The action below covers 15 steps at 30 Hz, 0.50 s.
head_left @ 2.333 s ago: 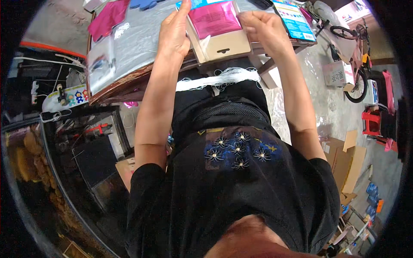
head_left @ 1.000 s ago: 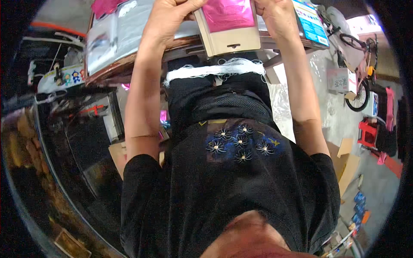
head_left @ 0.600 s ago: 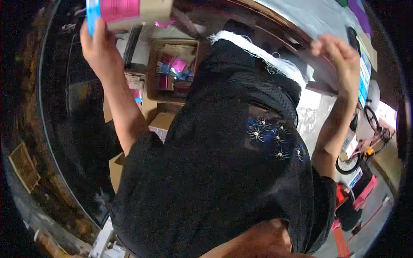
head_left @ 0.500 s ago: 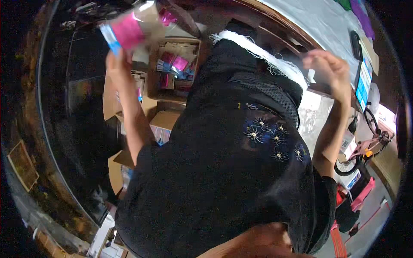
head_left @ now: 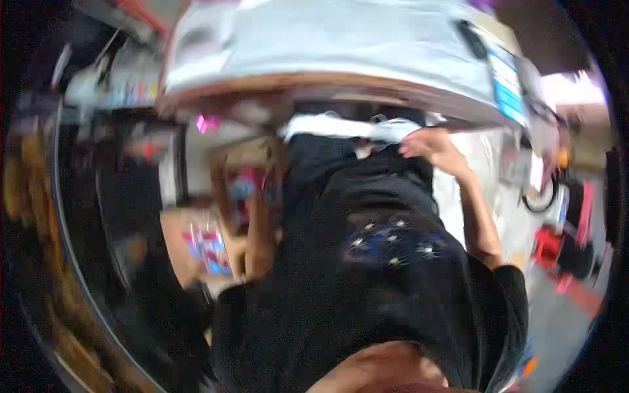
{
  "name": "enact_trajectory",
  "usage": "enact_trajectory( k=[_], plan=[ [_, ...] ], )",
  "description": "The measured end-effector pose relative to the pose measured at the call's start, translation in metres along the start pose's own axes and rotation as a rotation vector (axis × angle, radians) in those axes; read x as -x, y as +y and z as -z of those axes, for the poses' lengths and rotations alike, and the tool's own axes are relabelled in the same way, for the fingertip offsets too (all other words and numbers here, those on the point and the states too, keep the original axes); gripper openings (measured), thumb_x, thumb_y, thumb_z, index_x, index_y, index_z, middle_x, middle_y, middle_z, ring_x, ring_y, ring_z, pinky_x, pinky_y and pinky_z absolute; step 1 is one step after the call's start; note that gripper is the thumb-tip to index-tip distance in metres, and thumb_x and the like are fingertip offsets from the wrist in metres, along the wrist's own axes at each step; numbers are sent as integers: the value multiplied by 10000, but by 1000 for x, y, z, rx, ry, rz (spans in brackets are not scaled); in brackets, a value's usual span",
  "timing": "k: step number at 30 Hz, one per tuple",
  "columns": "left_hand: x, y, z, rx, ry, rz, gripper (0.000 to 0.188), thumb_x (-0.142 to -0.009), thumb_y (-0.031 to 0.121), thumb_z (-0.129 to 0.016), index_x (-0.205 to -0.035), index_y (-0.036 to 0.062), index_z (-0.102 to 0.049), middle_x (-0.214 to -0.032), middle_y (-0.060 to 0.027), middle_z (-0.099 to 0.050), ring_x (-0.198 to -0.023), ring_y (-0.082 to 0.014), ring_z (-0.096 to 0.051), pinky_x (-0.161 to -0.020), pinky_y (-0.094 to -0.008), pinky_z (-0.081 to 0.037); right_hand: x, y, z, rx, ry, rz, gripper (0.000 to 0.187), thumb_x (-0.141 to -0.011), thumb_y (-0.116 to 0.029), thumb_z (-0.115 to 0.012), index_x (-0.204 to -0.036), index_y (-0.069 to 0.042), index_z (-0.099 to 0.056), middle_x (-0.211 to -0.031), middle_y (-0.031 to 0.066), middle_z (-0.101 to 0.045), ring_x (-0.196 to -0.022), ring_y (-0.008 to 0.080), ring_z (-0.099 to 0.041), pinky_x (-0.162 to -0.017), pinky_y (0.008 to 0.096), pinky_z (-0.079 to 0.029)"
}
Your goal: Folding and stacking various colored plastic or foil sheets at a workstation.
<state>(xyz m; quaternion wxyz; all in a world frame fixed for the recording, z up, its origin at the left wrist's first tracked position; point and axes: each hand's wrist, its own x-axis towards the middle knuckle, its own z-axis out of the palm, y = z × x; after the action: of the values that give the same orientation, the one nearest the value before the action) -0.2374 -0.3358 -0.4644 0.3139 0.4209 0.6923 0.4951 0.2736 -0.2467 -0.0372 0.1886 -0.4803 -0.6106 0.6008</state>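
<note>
My left hand (head_left: 256, 198) reaches down at the cardboard box (head_left: 221, 190) beside my left leg, where pink and blue packs (head_left: 244, 182) lie. It is so smeared by motion that its fingers and anything in them cannot be made out. My right hand (head_left: 438, 150) hovers over my lap near the table edge, its fingers loosely apart and nothing visible in them. Close to its fingertips runs a white strip with loose threads (head_left: 327, 124), lying across my dark clothes.
Ahead is a table (head_left: 347, 46) with a pale cover. A blue and white sheet (head_left: 508, 85) and a black object (head_left: 470, 36) lie at its right. Another open carton (head_left: 175, 229) with pink and blue packs stands at my left. A wheel (head_left: 540, 196) stands at right.
My left hand has dropped from holding up a clear pack with pink contents to the box. My right hand has come lower and inward. The view has swung toward the table.
</note>
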Motion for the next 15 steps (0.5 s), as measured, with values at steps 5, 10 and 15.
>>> enact_trajectory(
  k=[5, 10, 15],
  plan=[
    [-119, 115, -141, -96, -234, 33, 440, -1014, 250, -607, -1403, 44, -582, -1270, -114, -670, -1066, -253, -660, -913, -375, -519, -27, 7, -11, 228, 239, 74, 250, -989, -79, -636, -1195, 62, -651, -1092, 201, -733, -1028, 335, -718, -917, 402, -582],
    [29, 97, 47, -274, -428, 156, 523, -977, 231, -682, -1435, 23, -539, -1383, -129, -621, -1176, -258, -633, -1005, -374, -486, -5, 75, 11, 758, 589, 158, 341, -896, -46, -677, -1228, 23, -645, -1294, 218, -640, -1239, 412, -592, -1049, 440, -489],
    [11, 157, 15, -301, -333, -319, 416, -1018, 49, -567, -1432, 29, -549, -1338, -143, -646, -1149, -226, -653, -974, -346, -511, -12, 114, 30, 702, 508, 163, 362, -859, -71, -701, -1212, 2, -664, -1393, 192, -569, -1303, 366, -527, -1060, 461, -463]
  ],
)
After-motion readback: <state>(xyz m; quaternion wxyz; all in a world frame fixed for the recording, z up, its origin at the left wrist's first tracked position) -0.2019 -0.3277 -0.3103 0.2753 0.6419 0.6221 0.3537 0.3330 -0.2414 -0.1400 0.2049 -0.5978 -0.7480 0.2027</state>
